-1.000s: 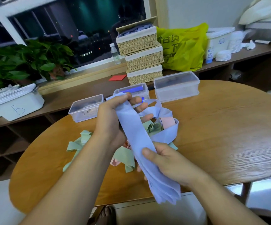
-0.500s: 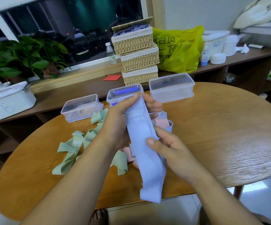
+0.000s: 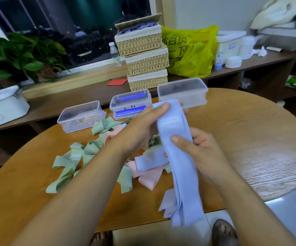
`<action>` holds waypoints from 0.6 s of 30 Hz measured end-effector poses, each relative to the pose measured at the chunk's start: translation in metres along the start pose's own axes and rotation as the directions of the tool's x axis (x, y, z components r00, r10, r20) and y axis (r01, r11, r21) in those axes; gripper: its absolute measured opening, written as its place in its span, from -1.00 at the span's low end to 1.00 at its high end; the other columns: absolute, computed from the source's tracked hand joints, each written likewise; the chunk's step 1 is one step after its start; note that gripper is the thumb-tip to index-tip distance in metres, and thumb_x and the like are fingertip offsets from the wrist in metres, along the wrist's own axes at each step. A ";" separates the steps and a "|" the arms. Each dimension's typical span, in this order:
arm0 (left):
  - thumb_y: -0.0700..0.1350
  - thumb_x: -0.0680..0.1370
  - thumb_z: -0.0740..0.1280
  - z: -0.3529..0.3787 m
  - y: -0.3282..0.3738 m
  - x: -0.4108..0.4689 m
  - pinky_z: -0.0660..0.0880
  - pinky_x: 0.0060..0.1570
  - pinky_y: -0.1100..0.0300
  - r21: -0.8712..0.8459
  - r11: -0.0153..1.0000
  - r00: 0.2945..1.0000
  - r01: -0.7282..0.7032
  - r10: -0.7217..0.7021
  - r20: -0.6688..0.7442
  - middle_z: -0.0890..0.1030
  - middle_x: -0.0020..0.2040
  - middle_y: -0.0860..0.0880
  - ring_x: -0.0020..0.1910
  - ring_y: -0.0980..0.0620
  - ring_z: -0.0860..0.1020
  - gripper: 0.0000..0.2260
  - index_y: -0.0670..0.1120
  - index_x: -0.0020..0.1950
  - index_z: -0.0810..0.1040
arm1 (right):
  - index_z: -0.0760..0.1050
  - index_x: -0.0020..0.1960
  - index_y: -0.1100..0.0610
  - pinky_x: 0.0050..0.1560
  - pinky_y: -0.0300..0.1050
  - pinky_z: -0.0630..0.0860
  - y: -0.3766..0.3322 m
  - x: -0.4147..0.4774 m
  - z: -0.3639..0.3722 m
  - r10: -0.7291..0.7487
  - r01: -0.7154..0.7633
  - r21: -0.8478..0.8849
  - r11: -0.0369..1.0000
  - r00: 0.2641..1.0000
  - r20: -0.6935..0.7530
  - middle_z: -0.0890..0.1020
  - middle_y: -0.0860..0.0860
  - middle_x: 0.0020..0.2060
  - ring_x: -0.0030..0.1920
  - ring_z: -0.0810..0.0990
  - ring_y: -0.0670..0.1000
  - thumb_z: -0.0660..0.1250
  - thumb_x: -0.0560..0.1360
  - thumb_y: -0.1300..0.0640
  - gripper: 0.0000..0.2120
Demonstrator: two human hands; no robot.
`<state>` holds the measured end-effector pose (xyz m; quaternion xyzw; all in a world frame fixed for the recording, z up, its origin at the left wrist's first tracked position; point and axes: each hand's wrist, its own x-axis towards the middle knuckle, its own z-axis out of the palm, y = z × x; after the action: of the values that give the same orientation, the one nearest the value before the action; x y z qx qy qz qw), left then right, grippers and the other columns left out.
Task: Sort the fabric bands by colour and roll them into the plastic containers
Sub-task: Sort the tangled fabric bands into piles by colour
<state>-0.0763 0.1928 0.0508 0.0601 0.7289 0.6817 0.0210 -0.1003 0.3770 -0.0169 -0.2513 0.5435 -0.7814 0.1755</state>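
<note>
Lilac fabric band [image 3: 177,139], pinched by left hand [image 3: 140,128]; right hand [image 3: 198,150]

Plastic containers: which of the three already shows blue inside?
The middle container, in front of the basket stack: vivid blue shows through its clear walls. The left container and right container show none.

hands [image 3: 140,132] [image 3: 202,153] 2 | containers [image 3: 80,116] [image 3: 131,105] [image 3: 182,93] 3 | baskets [image 3: 139,41] [image 3: 148,62] [image 3: 148,80] 3 | bottle [image 3: 115,54] 1 | bag [image 3: 191,50] 1 | plant [image 3: 19,55] 1 | feet [image 3: 102,237] [image 3: 223,231] 2 | bands [image 3: 179,157], count unclear, 3 colours
</note>
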 end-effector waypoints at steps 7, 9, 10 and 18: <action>0.03 0.67 0.34 -0.030 -0.083 -0.016 0.57 0.08 0.10 0.783 0.581 0.969 0.223 -0.043 -0.245 0.68 0.01 0.17 -0.01 0.20 0.61 -0.86 0.09 0.14 0.68 | 0.71 0.20 0.09 0.13 0.13 0.62 0.015 0.017 -0.037 0.093 -0.094 0.011 0.995 0.952 -0.290 0.78 0.13 0.06 0.11 0.74 0.21 0.33 0.69 0.17 -0.81; 0.22 0.60 0.35 -0.017 -0.090 -0.013 0.59 0.02 0.05 0.857 0.447 0.962 0.257 -0.033 -0.271 0.65 0.00 0.13 -0.02 0.10 0.59 -0.75 0.11 0.12 0.65 | 0.71 0.17 0.08 0.21 0.27 0.61 0.022 0.022 -0.041 0.088 -0.090 0.012 0.996 0.928 -0.361 0.77 0.14 0.06 0.14 0.73 0.27 0.35 0.68 0.15 -0.83; 0.31 0.56 0.34 -0.011 -0.091 -0.010 0.57 -0.02 0.05 0.895 0.355 0.958 0.269 -0.006 -0.285 0.63 -0.02 0.11 -0.03 0.07 0.57 -0.68 0.11 0.08 0.63 | 0.71 0.17 0.06 0.26 0.33 0.59 0.025 0.024 -0.042 0.076 -0.084 -0.004 0.996 0.921 -0.383 0.77 0.14 0.06 0.14 0.72 0.28 0.36 0.66 0.12 -0.83; -0.07 0.65 0.27 0.007 -0.042 0.003 0.34 -0.32 0.39 0.850 0.429 0.946 0.305 -0.036 -0.322 0.46 -0.27 0.01 -0.26 0.04 0.48 -0.80 -0.04 -0.17 0.42 | 0.68 0.22 -0.03 0.28 0.27 0.60 0.042 0.025 -0.047 0.101 -0.120 -0.021 0.993 0.907 -0.410 0.77 0.06 0.06 0.15 0.73 0.21 0.33 0.68 0.12 -0.80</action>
<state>-0.0809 0.1979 0.0086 -0.1007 0.9753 0.1930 -0.0378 -0.1485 0.3845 -0.0651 -0.0554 0.5991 -0.7929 0.0965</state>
